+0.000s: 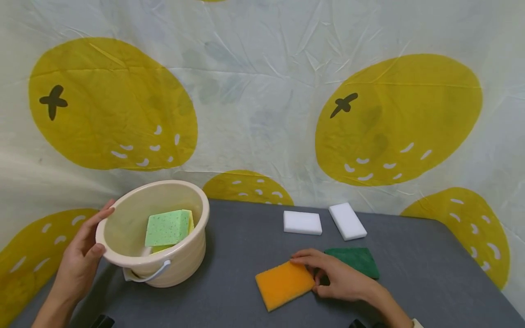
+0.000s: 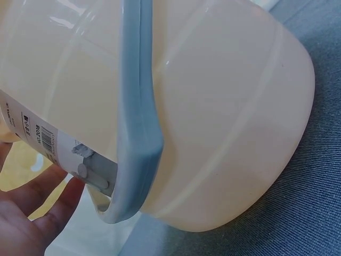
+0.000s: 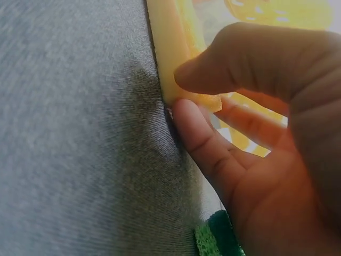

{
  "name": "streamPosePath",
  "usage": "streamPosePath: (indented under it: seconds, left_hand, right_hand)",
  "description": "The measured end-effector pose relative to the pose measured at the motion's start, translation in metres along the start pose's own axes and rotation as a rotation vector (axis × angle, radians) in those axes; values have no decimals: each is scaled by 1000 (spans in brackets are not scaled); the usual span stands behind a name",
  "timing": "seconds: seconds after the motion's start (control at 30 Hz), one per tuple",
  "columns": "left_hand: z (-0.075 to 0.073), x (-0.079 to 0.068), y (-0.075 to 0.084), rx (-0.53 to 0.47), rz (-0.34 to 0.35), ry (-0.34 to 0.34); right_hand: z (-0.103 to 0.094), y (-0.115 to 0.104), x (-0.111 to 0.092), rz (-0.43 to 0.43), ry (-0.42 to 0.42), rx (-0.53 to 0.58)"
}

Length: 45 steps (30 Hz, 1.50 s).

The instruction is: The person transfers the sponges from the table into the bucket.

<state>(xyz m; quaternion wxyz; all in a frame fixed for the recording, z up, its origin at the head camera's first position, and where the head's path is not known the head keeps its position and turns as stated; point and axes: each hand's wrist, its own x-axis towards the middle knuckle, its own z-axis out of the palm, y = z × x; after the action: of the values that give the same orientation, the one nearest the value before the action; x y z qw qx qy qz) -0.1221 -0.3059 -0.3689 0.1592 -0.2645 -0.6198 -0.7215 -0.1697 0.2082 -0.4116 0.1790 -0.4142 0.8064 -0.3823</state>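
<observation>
My left hand (image 1: 82,257) grips the left rim of a cream bucket (image 1: 186,257), thumb at the front and fingers on the outer wall. The bucket leans toward that hand. Inside it lie a speckled green sponge (image 1: 166,228) and a yellow sponge (image 1: 191,221), partly hidden. In the left wrist view, the bucket's pale blue handle (image 2: 139,122) hangs across its side near a printed label (image 2: 53,141). My right hand (image 1: 338,275) pinches the right end of a flat orange sponge (image 1: 283,284) by the dark cloth; the right wrist view shows thumb and fingertips at its edge.
Two white sponge blocks, a left one (image 1: 302,222) and a slanted right one (image 1: 347,221), lie toward the back. A dark green scouring pad (image 1: 357,260) sits behind the right hand. A fruit-print curtain (image 1: 258,109) hangs behind the grey-covered table (image 1: 234,255).
</observation>
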Motion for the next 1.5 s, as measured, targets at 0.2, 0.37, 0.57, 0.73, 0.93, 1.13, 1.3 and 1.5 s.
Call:
streamPosePath:
  seconds: [0.2,0.37,0.57,0.73,0.93,1.13,1.3,1.5]
  left_hand:
    - [0,1,2,0,-1,-8]
    - [-1,2,3,-1,0,-8]
    - [2,4,1,-10,-3,-1]
    - [3,4,-1,-16,9,-2]
    - [2,2,1,4,1,5]
    - [-1,0,1,-9,12,2]
    - [-2,0,0,-28,24,-14]
    - [-1,2,-1,-41,39,-26]
  right_hand:
    - [-1,-2,1,31,34,29]
    - [-4,-7,3,37,76,85]
    - [-12,-18,14,-49,128,136]
    - [-21,-31,29,-123,158,158]
    - [-31,-59,47,-156,239,190]
    - [-37,-102,65,-121,304,180]
    - [-37,-122,79,-93,351,197]
    - [-33,-136,99,-96,388,222]
